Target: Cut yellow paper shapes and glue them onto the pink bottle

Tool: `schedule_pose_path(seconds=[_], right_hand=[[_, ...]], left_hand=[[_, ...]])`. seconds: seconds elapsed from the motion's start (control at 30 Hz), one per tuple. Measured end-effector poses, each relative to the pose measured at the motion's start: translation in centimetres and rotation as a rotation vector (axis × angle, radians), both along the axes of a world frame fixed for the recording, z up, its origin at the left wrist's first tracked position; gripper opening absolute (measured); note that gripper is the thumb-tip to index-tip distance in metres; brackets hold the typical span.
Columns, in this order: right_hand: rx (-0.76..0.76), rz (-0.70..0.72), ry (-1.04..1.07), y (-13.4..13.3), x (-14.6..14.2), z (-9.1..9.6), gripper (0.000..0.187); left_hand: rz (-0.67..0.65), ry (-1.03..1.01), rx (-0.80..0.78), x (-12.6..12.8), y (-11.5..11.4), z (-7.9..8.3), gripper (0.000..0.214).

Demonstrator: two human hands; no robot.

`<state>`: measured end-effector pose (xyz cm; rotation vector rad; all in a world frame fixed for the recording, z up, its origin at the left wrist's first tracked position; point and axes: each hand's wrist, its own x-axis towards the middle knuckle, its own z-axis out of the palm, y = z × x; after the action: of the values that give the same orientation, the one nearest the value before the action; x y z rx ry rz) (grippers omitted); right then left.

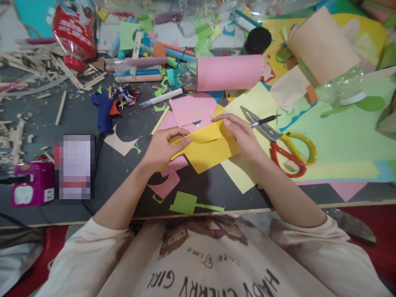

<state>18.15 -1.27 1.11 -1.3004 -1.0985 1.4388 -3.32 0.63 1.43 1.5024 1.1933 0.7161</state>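
A folded sheet of yellow paper (202, 154) is held above the table between both hands. My left hand (167, 144) pinches its left edge between thumb and fingers. My right hand (239, 134) grips the right side, fingers along the upper fold, and a black pen (266, 120) sticks out behind this hand. Pink paper pieces (194, 108) lie beyond and under the yellow sheet. Right of my right hand, scissors (275, 142) with red and yellow handles rest with blades apart on pale yellow paper (241, 175).
A pink-wrapped bottle (230, 73) lies behind the hands. At left are a blue glue gun (103, 111), a purple box (32, 183) and scattered wooden sticks (62, 107). A green paper scrap (185, 203) lies by the front edge; light green sheets (349, 136) spread at right.
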Motion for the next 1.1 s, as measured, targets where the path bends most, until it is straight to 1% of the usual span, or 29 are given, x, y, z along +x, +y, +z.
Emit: schedule_pose_path(seconds=[0.07, 0.17, 0.2, 0.27, 0.37, 0.4, 0.43, 0.47, 0.53, 0.6, 0.67, 0.77, 0.9, 1.1], right_hand=[[-0.047, 0.021, 0.013, 0.0, -0.1, 0.0, 0.045], [-0.121, 0.076, 0.02, -0.1, -0.4, 0.2, 0.049], [-0.131, 0.076, 0.027, -0.1, -0.5, 0.3, 0.048], [-0.149, 0.081, 0.059, -0.2, -0.6, 0.6, 0.046], [-0.183, 0.126, 0.088, -0.4, -0.7, 0.9, 0.046], [-0.194, 0.15, 0.082, -0.4, -0.7, 1.0, 0.045], [-0.2, 0.176, 0.068, -0.5, -0.7, 1.0, 0.044], [-0.199, 0.207, 0.046, -0.5, -0.8, 1.0, 0.043], [-0.174, 0.273, -0.008, -0.6, -0.9, 1.0, 0.04], [-0.14, 0.329, -0.062, -0.8, -1.1, 1.0, 0.036], [-0.124, 0.374, -0.089, -1.0, -1.3, 0.9, 0.033], [-0.12, 0.426, -0.084, -1.2, -1.6, 0.9, 0.028], [-0.107, 0.452, -0.084, -1.1, -1.7, 0.8, 0.023], [-0.091, 0.471, -0.104, -1.0, -1.6, 0.8, 0.021]], left_hand=[[0.013, 0.013, 0.017, 0.2, -0.1, 0.0, 0.023], [-0.005, 0.008, 0.008, 0.3, -0.3, 0.4, 0.021], [-0.022, -0.003, -0.032, 0.2, -0.4, 0.5, 0.022], [-0.083, -0.051, -0.176, -0.2, -0.3, 0.8, 0.027], [-0.267, -0.187, -0.426, -0.9, 0.2, 1.1, 0.04], [-0.336, -0.221, -0.481, -1.0, 0.3, 1.1, 0.046], [-0.374, -0.242, -0.517, -1.1, 0.4, 1.1, 0.051], [-0.376, -0.251, -0.533, -1.0, 0.4, 1.1, 0.054], [-0.29, -0.248, -0.497, -0.6, 0.3, 1.0, 0.05], [-0.223, -0.217, -0.416, -0.1, 0.0, 1.0, 0.039], [-0.22, -0.191, -0.36, 0.3, -0.4, 1.0, 0.03], [-0.215, -0.174, -0.326, 0.7, -0.7, 0.9, 0.023], [-0.197, -0.154, -0.293, 0.7, -0.8, 0.8, 0.022], [-0.178, -0.117, -0.277, 0.7, -0.7, 0.7, 0.03]])
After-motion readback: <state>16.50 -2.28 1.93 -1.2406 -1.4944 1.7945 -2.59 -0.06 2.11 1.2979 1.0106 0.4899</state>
